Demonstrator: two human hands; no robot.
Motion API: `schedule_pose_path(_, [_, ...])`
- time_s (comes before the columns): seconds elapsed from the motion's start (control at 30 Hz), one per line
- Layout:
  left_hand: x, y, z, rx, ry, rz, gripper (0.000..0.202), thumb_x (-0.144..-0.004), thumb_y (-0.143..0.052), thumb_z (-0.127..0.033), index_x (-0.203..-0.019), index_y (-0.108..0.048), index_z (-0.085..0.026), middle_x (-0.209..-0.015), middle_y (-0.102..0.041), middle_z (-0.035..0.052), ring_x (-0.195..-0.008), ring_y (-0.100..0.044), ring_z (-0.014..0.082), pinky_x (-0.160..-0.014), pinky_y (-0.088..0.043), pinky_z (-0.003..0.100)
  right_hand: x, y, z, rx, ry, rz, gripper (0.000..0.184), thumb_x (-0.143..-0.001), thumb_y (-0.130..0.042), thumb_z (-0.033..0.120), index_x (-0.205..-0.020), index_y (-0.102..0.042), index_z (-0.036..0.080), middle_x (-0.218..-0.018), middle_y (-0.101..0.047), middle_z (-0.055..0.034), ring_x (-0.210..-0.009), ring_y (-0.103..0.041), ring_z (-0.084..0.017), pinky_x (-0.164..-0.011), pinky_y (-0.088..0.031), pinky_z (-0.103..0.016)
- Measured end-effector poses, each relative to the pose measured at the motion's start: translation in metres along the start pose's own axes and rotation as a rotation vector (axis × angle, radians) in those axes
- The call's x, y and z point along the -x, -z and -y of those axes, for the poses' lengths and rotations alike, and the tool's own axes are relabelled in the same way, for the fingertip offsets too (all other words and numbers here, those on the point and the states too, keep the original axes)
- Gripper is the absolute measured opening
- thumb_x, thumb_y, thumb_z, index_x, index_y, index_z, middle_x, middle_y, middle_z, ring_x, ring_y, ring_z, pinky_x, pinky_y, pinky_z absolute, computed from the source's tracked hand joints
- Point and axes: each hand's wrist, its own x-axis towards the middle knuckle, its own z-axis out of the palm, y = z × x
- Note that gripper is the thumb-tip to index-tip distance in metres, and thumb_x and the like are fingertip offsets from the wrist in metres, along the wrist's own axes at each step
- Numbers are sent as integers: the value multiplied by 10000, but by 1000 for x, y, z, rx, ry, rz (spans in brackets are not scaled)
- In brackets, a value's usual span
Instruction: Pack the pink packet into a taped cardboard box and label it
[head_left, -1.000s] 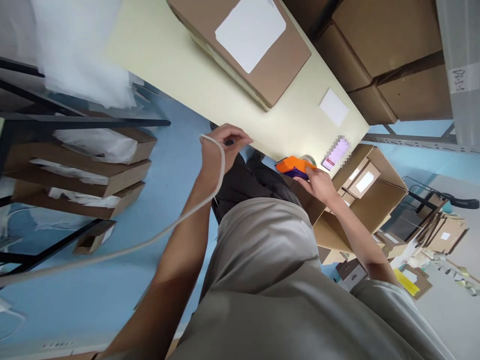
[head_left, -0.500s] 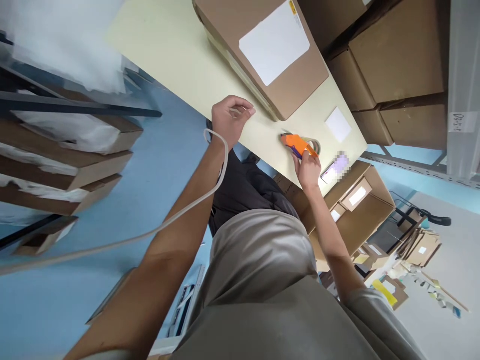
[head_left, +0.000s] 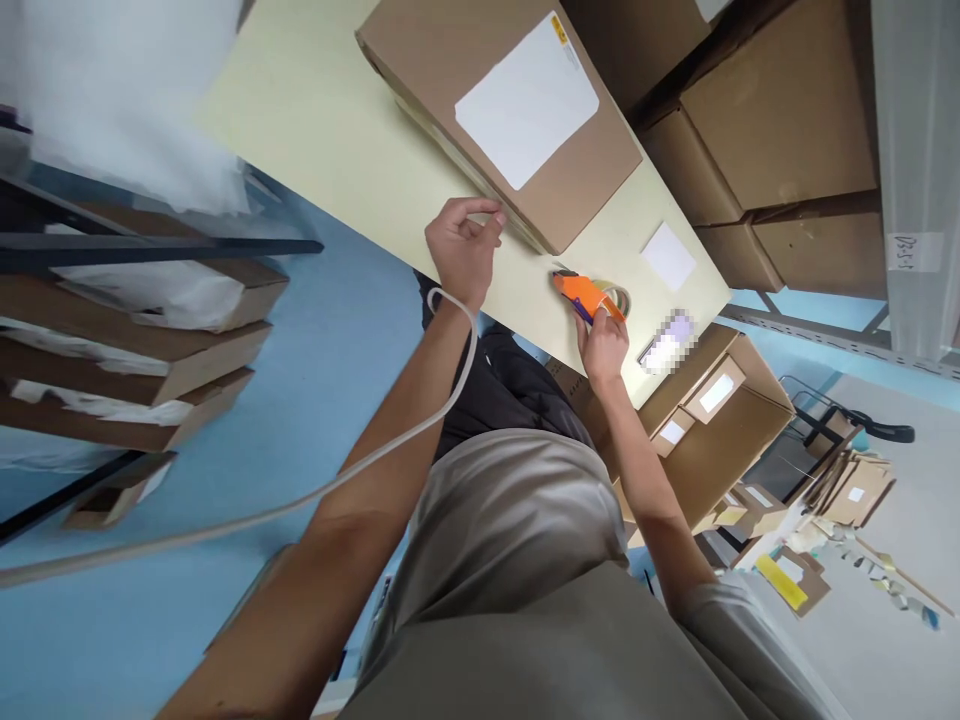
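Observation:
A closed cardboard box [head_left: 600,190] with a large white label [head_left: 527,100] lies on the pale yellow table [head_left: 322,140]. Beside its near long edge is my left hand [head_left: 463,250], fingers curled and thumb against the index fingertip; anything pinched there is too small to make out. My right hand [head_left: 604,350] grips an orange tape dispenser [head_left: 581,294] low over the table, its nose towards the box's near corner. A tape roll [head_left: 619,298] shows at the dispenser's far side. Around my left wrist runs a pale cord [head_left: 390,442], trailing off to the left.
On the table's right lie a white paper square [head_left: 669,256] and a blurred-out phone-like item [head_left: 666,342]. Large cardboard boxes [head_left: 780,130] are stacked behind. An open carton [head_left: 720,440] stands at the right end. Trays with white bags [head_left: 150,290] sit on a rack at left.
The view has shifted slightly. My left fingers have curled a little more beside the box edge. My right hand keeps its hold on the tape dispenser, nearly in place.

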Motion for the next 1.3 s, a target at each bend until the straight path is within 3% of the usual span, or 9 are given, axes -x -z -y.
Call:
schedule_pose_path(0.1, [9,-12,2,4,13,-17,370,-1013,-837,-573,-1290,-763,-340,-1250,-784,69,-1073,-791,239,-923,-664,392,2,8,8,13,-6,75,456,-1228,-464,494,-1187,-723,120,-905,-787,-192,-890,-761,-319,-935,-625,-439])
schedule_pose_path(0.2, [23,-33,-2,-39,40,-23,596,-1092,-669,-732,-1582,-604,-399,-1588,-664,100,-1429,-719,291,-1125,-643,427,5,15,16,16,-5,138,447,-1230,-480,492,-1186,-724,120,-921,-798,-190,-922,-774,-315,-951,-618,-423])
schedule_pose_path(0.3, [36,-59,-13,-55,80,-135,647,-1172,-451,-749,-1723,-446,-410,-1801,-474,120,-1580,-627,293,-1222,-612,465,8,18,21,-19,-6,158,450,-1229,-490,500,-1157,-726,124,-913,-805,-190,-908,-773,-309,-952,-608,-412])
schedule_pose_path(0.4, [36,-72,-28,-125,37,-100,764,-1132,-615,-701,-1790,-334,-434,-1864,-387,111,-1690,-504,303,-1275,-582,485,12,21,27,-51,15,183,430,-1233,-480,479,-1140,-719,134,-927,-814,-193,-905,-772,-307,-955,-588,-405])
schedule_pose_path(0.67, [-12,-10,-82,-239,-52,485,956,-847,-963,-722,-1652,-576,-379,-1623,-688,123,-1596,-607,346,-1264,-580,527,8,37,64,-180,123,314,373,-1248,-467,416,-1227,-674,107,-1015,-835,-209,-1023,-811,-301,-1026,-556,-386])
schedule_pose_path(0.8, [-14,-4,-103,-300,-18,568,968,-801,-957,-782,-1610,-614,-376,-1532,-747,132,-1557,-642,353,-1253,-581,556,6,42,76,-245,109,343,328,-1237,-517,388,-1255,-663,94,-1057,-846,-230,-1051,-825,-303,-1053,-561,-384])
schedule_pose_path(0.93, [-12,-9,-105,-299,6,554,972,-756,-992,-764,-1573,-642,-368,-1504,-765,144,-1553,-647,366,-1274,-559,579,34,40,46,-259,28,327,369,-1229,-543,430,-1254,-680,88,-984,-855,-219,-964,-829,-302,-979,-579,-378])
schedule_pose_path(1.1, [-18,-4,-95,-307,-7,592,960,-772,-957,-773,-1583,-635,-371,-1545,-747,150,-1527,-673,362,-1290,-547,578,70,32,-43,-136,-174,248,366,-1201,-601,464,-1200,-694,110,-899,-843,-203,-843,-789,-313,-853,-563,-376])
schedule_pose_path(1.3, [-21,-2,-91,-302,19,595,932,-769,-958,-735,-1579,-640,-403,-1549,-749,128,-1513,-680,346,-1309,-524,611,3,30,-94,-121,-158,172,369,-1222,-475,389,-1307,-627,63,-965,-825,-217,-897,-773,-329,-999,-542,-448])
